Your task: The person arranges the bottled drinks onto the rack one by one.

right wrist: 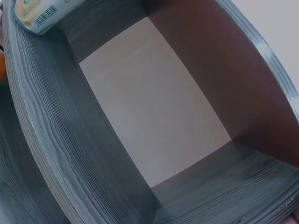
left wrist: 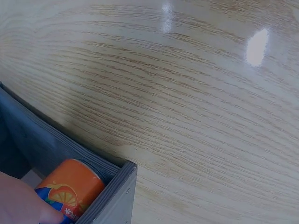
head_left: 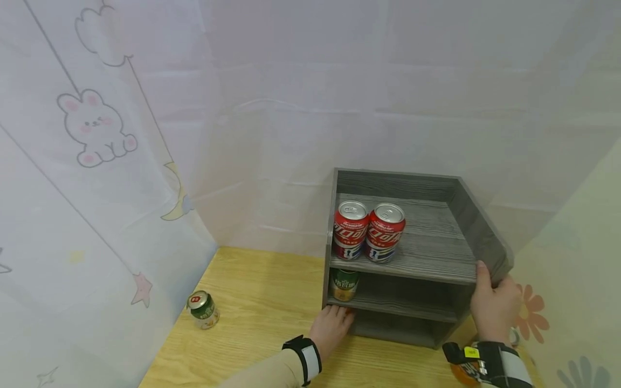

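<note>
1. Head view: grey wooden shelf unit standing on light wood-grain surface, set toward its right rear, before pale printed curtain.
2. Left hand: placed at lower left front corner of shelf unit, fingertips reaching under or into bottom tier; whether curled around the edge cannot be told. Left wrist view: edge of the hand beside orange soda can lying inside bottom tier, apparently touching it.
3. Right hand: wrapped over right side panel at middle height, thumb on front edge, fingers behind the panel and hidden.
4. Top tier: two red cola cans, upright, touching, at left.
5. Middle tier: green-and-yellow can, upright, at left end.
6. Right wrist view: empty stretch of a tier, pale back panel, dark grained boards all round; corner of a light label with barcode at upper left.
7. Loose on surface: small green-topped jar, well apart, left of shelf unit, near curtain.
8. Handling, judged: rigid, boxy, moderately heavy with contents; boards smooth, likely to slip under a light hold. Cans unsecured, liable to slide or topple if tilted. Best hold: both side panels or under the base, unit kept level.
</note>
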`<action>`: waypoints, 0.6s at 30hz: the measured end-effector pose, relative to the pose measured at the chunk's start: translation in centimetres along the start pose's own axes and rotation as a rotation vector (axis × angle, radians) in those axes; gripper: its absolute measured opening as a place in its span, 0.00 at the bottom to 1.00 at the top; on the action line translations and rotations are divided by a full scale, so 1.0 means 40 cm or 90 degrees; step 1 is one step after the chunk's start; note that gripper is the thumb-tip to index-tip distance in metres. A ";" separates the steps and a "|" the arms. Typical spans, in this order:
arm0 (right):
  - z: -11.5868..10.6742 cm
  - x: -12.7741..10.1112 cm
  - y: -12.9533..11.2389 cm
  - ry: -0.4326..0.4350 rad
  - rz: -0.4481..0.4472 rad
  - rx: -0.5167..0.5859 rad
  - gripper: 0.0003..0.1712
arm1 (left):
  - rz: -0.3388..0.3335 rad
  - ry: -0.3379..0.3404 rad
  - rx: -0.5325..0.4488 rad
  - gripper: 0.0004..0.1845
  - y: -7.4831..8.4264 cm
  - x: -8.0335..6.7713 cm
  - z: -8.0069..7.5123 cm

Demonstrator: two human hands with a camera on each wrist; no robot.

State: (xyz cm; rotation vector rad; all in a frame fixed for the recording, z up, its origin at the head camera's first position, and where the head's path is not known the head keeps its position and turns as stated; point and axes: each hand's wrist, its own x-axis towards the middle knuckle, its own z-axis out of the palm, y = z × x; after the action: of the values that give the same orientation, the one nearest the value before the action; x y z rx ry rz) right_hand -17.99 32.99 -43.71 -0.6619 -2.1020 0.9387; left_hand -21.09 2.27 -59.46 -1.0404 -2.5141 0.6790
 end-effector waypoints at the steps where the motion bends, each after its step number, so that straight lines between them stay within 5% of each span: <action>1: 0.000 0.000 0.001 0.000 0.000 -0.003 0.27 | -0.002 -0.001 -0.003 0.26 0.001 0.001 0.000; 11: 0.003 0.000 0.000 0.002 -0.005 0.009 0.28 | -0.020 -0.025 -0.014 0.24 0.000 0.007 -0.005; 18: 0.000 0.000 -0.001 -0.001 0.010 0.004 0.28 | 0.014 0.030 -0.039 0.35 -0.003 -0.001 0.003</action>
State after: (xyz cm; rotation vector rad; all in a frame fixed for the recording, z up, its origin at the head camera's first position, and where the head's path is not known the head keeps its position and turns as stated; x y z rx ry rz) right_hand -18.00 32.99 -43.68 -0.6753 -2.0976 0.9533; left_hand -21.20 2.11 -59.49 -1.0944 -2.5002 0.5795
